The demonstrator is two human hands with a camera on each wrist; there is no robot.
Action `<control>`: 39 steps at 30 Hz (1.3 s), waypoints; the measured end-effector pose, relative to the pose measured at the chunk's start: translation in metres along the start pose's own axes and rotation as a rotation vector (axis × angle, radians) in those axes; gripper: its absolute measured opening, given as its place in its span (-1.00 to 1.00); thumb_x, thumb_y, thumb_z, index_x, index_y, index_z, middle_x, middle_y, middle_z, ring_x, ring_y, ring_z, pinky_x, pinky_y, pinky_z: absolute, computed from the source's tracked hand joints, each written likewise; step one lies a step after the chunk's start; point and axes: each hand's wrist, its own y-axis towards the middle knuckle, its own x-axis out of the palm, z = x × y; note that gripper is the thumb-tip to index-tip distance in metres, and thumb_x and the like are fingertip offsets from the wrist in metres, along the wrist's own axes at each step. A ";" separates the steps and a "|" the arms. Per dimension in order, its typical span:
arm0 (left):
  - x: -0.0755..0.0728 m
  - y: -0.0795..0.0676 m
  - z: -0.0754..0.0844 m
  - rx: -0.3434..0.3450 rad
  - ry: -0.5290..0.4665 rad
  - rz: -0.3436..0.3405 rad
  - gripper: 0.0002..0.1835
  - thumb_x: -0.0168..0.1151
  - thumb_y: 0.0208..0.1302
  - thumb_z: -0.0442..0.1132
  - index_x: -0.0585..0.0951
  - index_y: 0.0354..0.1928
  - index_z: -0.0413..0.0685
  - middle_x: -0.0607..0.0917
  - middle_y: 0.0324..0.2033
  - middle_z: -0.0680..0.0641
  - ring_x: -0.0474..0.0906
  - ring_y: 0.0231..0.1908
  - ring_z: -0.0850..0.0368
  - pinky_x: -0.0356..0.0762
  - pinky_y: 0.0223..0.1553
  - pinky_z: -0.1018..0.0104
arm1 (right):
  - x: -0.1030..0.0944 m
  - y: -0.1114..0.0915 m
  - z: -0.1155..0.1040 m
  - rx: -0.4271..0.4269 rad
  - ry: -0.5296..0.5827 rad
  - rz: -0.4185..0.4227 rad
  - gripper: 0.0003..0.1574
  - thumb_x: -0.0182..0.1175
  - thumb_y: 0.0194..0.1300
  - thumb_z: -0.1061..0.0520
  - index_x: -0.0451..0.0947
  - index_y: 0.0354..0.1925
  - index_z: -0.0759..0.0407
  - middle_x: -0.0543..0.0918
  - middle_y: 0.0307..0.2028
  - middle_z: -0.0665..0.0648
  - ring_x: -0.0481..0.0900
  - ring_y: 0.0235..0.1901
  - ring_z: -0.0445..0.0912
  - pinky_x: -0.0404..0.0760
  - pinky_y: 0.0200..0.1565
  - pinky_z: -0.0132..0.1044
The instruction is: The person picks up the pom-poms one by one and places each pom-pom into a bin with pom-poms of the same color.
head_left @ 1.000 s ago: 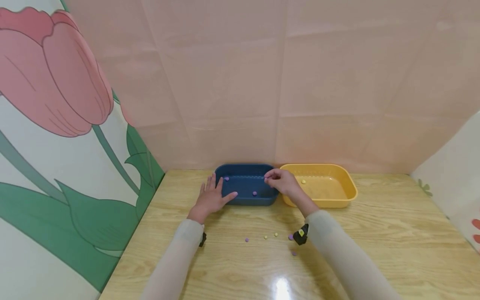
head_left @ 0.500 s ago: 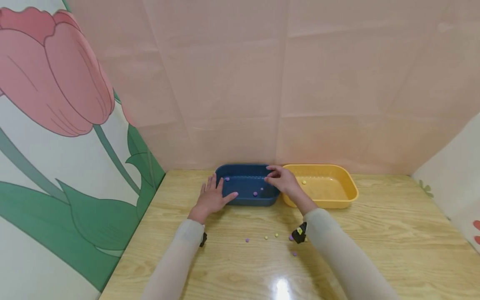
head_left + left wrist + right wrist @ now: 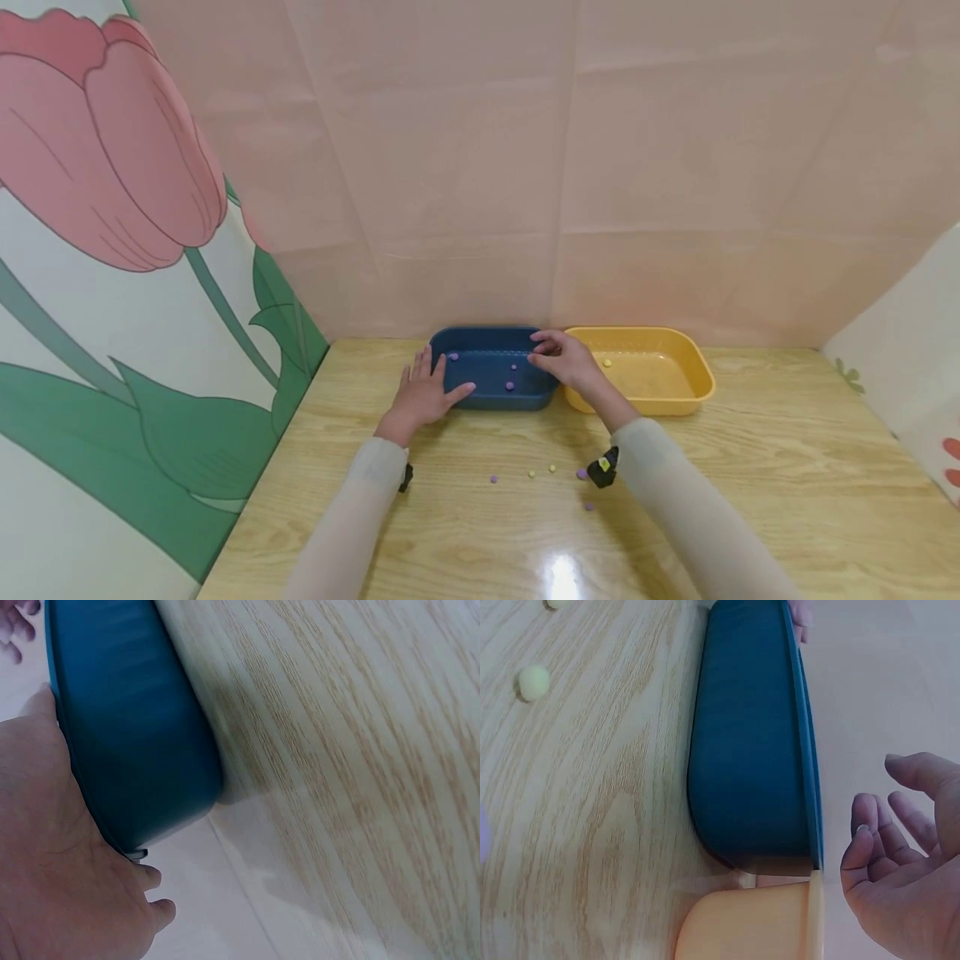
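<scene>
A dark blue tray [image 3: 491,402] stands at the back of the table, and three small purple balls lie in it, one of them a ball [image 3: 510,386] near its front. My left hand [image 3: 418,400] rests with spread fingers on the tray's left end; in the left wrist view the thumb lies along its rim. Above the tray's right end is my right hand [image 3: 567,362], thumb and fingers parted with nothing between them, as the right wrist view shows. Beside it stands a yellow tray [image 3: 693,375] with a small yellow ball [image 3: 607,363] inside.
On the wooden table [image 3: 450,533] in front of the trays lie several small balls, among them a purple ball [image 3: 493,479] and a yellow ball [image 3: 534,682]. A pink sheet [image 3: 465,167] hangs right behind the trays.
The right thumb and finger have parted and let go of a small purple ball. It dropped into the blue tray and rolled left. The left hand has stayed in place.
</scene>
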 end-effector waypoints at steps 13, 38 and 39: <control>-0.002 -0.002 0.002 0.005 -0.014 0.002 0.06 -0.23 0.39 0.52 -0.03 0.62 -0.12 -0.29 0.60 -0.27 -0.38 0.58 -0.21 -0.33 0.54 -0.17 | -0.010 -0.018 -0.004 -0.075 -0.044 -0.031 -0.54 0.35 0.36 0.11 0.58 0.17 0.18 0.70 -0.04 0.21 0.61 -0.10 0.08 0.59 -0.06 -0.14; -0.001 -0.003 0.002 0.004 -0.016 0.003 0.07 -0.24 0.38 0.54 -0.02 0.62 -0.11 -0.28 0.60 -0.26 -0.38 0.59 -0.21 -0.31 0.54 -0.17 | -0.027 -0.074 0.014 -0.145 -0.033 -0.097 -0.57 0.39 0.32 0.11 0.62 0.13 0.12 0.73 -0.13 0.09 0.61 -0.22 -0.04 0.61 -0.20 -0.29; -0.001 -0.002 0.002 0.004 -0.015 0.002 0.07 -0.24 0.37 0.54 -0.02 0.62 -0.11 -0.29 0.60 -0.26 -0.39 0.59 -0.20 -0.32 0.54 -0.17 | -0.027 -0.076 0.015 -0.148 -0.029 -0.100 -0.57 0.39 0.32 0.12 0.62 0.13 0.14 0.73 -0.14 0.09 0.62 -0.22 -0.05 0.62 -0.19 -0.30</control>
